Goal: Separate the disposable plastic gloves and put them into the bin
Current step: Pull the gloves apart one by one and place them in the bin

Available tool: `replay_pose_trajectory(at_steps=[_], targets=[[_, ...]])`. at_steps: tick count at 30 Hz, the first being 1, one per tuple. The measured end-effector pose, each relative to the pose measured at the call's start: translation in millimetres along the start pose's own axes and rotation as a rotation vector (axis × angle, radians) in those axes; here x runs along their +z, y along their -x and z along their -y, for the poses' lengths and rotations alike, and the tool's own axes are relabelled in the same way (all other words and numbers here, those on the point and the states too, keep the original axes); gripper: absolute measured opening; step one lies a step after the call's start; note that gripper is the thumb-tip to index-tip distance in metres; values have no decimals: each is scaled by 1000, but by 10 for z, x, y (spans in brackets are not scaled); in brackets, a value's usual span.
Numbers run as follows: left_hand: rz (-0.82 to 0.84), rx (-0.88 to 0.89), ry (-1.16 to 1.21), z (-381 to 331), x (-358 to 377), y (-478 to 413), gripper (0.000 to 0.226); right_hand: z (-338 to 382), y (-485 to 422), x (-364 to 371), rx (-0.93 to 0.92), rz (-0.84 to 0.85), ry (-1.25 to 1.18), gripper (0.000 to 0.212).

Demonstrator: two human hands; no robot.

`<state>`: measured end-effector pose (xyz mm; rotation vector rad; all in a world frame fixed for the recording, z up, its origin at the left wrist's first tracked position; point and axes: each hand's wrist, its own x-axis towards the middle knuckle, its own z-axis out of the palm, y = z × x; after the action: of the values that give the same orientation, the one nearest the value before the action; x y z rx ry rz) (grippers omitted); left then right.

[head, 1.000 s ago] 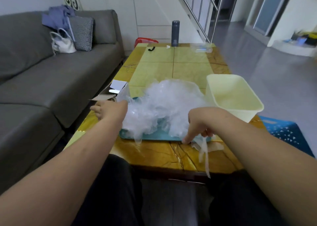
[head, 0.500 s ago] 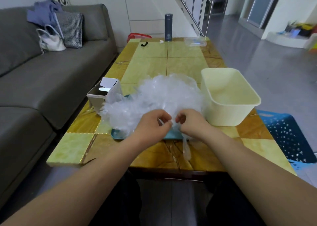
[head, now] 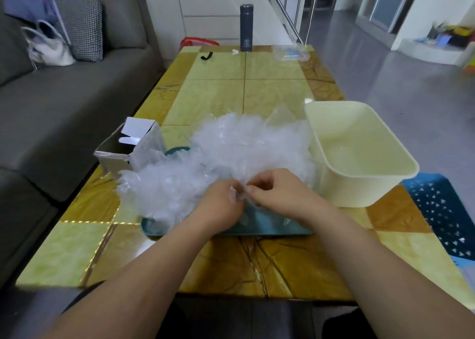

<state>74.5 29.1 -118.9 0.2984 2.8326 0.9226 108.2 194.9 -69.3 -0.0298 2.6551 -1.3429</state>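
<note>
Gloves (head: 231, 153): a big crumpled clear heap on the teal tray (head: 272, 230), at my near end of the counter (head: 218, 94). The heap runs longest left to right across the tray. The pieces are so tangled that I can't call which way any one points.

The cream bin (head: 359, 193) is upright, mouth up, just right of the heap, and the heap's fringe brushes its wall. An open cardboard box (head: 115, 158) sits against the heap's left edge, flap raised. At the far end of the counter there's a dark flask (head: 246, 27) standing, a small black strap (head: 207, 55) and a clear packet (head: 291, 53). The grey sofa (head: 64, 102) runs along the left, and a blue basket (head: 442, 210) sits on the floor past the right edge.

My left hand (head: 218, 206) and right hand (head: 280, 196) meet over the heap's near side, above the tray's front rim. Both sets of fingers (head: 257, 188) are curled in, thumbs against fingertips. They're pinching one wisp of film (head: 237, 194) in the small gap between the hands. I can't tell whether it's free of the heap behind it.
</note>
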Motion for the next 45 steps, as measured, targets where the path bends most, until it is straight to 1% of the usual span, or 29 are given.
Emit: replay_pose_trajectory(at_steps=[2, 3, 4, 6, 8, 11, 14, 16, 18, 19, 21, 22, 24, 26, 27, 28, 30, 31, 32, 34, 36, 37, 38, 39, 40, 42, 43, 44, 45], targets=[[-47, -21, 76, 58, -43, -38, 5, 121, 117, -69, -93, -73, 170, 39], [-62, -35, 147, 59, -85, -25, 4, 174, 168, -98, -100, -154, 172, 46], [-77, -43, 212, 56, -115, -9, 14, 194, 196, -129, -93, -255, 157, 51], [-94, -43, 274, 58, -190, 44, 29, 174, 206, -177, -73, -434, 141, 56], [-124, -38, 309, 48, -285, 120, 28, 114, 186, -191, -45, -492, 98, 53], [-156, -102, 555, -42, -435, 228, 15, -1, 109, -145, -1, -388, -26, 36], [-109, -166, 969, -147, -595, 382, 7, -4, 76, -81, 44, -228, -189, 11], [2, -171, 1257, -151, -669, 444, 12, 63, 89, -65, 64, -193, -267, 14], [83, -147, 1383, -123, -700, 464, 15, 166, 151, -82, 79, -203, -339, 24], [87, -139, 1408, -109, -688, 456, 16, 228, 195, -101, 109, -194, -413, 36], [15, -148, 1413, -72, -633, 412, 17, 305, 279, -170, 166, -112, -581, 66], [-23, -151, 1410, -79, -599, 394, 18, 311, 311, -203, 185, -55, -657, 77], [-56, -131, 1418, -99, -514, 367, 22, 279, 339, -235, 179, 31, -764, 84], [-112, -133, 1348, -120, -415, 367, 24, 239, 353, -229, 124, 83, -774, 92], [-154, -147, 1294, -126, -363, 371, 25, 222, 359, -221, 95, 95, -760, 89], [-190, -157, 1232, -137, -316, 384, 25, 208, 366, -205, 63, 82, -747, 78], [-175, -128, 1103, -155, -239, 417, 26, 180, 354, -167, 27, -33, -723, 41], [-105, -81, 1056, -174, -224, 447, 27, 170, 336, -152, 37, -120, -736, 25], [9, -26, 1009, -197, -232, 491, 28, 143, 304, -141, 60, -205, -761, 16], [301, 41, 860, -212, -318, 561, 36, 124, 263, -172, 100, -315, -792, 10], [602, 37, 622, -153, -482, 595, 60, 96, 272, -260, 97, -320, -769, 10], [707, 25, 521, -122, -557, 610, 71, 73, 296, -307, 87, -289, -755, 11], [752, 13, 480, -93, -622, 621, 78, 57, 324, -350, 73, -252, -740, 11], [719, -11, 516, -79, -655, 624, 79, 46, 363, -381, 62, -211, -718, 10], [629, -44, 614, -88, -648, 626, 73, 24, 400, -396, 57, -168, -685, 10], [400, -54, 793, -174, -590, 630, 49, -8, 472, -396, 72, -65, -628, 12], [304, -38, 810, -217, -540, 623, 40, -18, 502, -387, 82, -10, -604, 13], [242, -22, 799, -259, -489, 623, 38, -33, 519, -380, 82, 36, -581, 14], [196, -21, 779, -294, -442, 625, 44, -46, 535, -378, 78, 66, -569, 15]])
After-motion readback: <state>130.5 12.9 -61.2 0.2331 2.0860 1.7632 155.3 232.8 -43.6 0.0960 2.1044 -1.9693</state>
